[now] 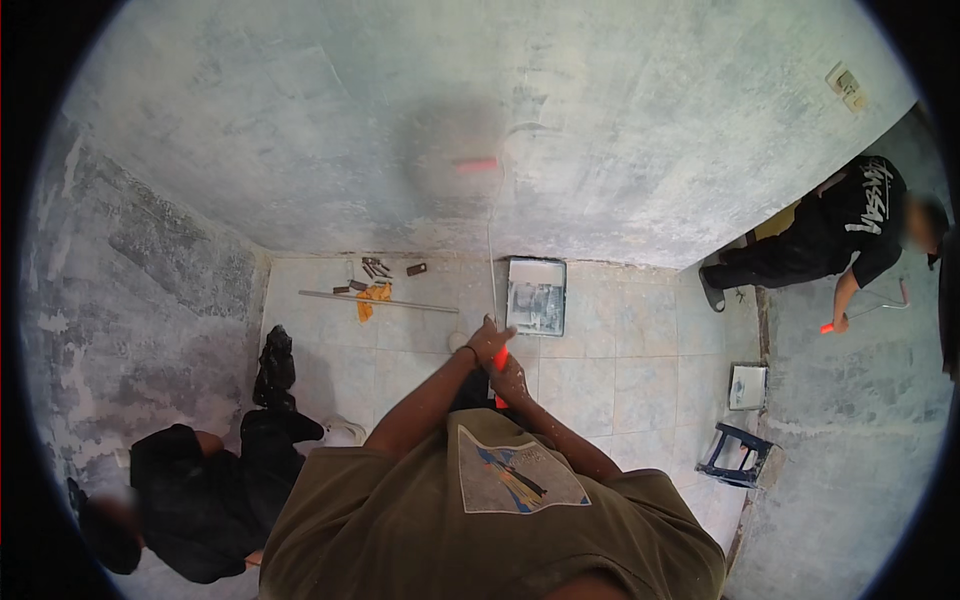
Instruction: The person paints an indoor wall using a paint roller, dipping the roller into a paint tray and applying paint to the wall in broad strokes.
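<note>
A long-handled paint roller (pixel 491 247) extends from my body towards the wall, its orange-red grip between my hands. My left hand (pixel 491 343) is on the left side, higher up the handle, its fingers partly extended; how firmly it holds is unclear. Closed around the handle, my right hand (pixel 511 381) lies lower and to the right. The slightly blurred pink roller head (pixel 477 164) is at the grey, patchy plastered wall (pixel 645 135); contact cannot be told. A paint tray (pixel 536 296) with whitish paint rests on the tiled floor, right of the roller's rod.
Left on the floor lie a metal pole (pixel 379 301), an orange cloth (pixel 373 300) and small tools (pixel 375 267). One person (pixel 195 495) is at lower left; another (pixel 847 225) holds a roller at right, near a second tray (pixel 748 386) and a dark stool (pixel 739 456).
</note>
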Tool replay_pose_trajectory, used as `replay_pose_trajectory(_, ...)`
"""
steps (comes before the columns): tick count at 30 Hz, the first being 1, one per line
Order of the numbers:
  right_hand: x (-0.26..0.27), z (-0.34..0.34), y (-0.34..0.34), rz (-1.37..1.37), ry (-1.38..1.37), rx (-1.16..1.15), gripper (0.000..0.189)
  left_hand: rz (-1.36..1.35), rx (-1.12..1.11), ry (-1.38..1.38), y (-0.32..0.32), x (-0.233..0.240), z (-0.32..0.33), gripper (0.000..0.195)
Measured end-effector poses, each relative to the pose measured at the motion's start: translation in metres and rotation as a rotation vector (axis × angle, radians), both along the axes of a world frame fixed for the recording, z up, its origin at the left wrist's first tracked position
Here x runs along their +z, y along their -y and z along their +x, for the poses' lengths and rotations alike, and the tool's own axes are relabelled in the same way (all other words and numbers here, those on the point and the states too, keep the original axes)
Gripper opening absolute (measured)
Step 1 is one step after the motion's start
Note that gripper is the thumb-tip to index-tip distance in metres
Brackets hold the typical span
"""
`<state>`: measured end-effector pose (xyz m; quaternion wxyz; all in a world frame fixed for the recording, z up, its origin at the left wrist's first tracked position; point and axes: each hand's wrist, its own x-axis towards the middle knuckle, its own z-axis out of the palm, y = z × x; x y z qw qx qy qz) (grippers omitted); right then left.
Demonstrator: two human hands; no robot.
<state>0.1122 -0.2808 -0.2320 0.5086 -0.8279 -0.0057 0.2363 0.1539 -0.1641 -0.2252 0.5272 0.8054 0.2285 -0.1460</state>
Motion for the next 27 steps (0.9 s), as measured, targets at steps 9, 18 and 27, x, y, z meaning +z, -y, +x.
replay_pose_trajectory(9, -0.023, -0.022, 0.030, -0.059, 0.043, -0.017, 0.027, 0.067, -0.105, -0.018, 0.039, -0.011, -0.027, 0.058)
replay_pose_trajectory(18, 0.017, 0.001, 0.017, 0.175, 0.175, -0.024, 0.040, 0.139, 0.056, 0.291, 0.042, 0.048, -0.012, 0.046)
replay_pose_trajectory(27, 0.028, 0.014, 0.014, 0.114, 0.323, 0.025, 0.039, 0.147, 0.045, 0.427, 0.037, 0.067, -0.003, 0.042)
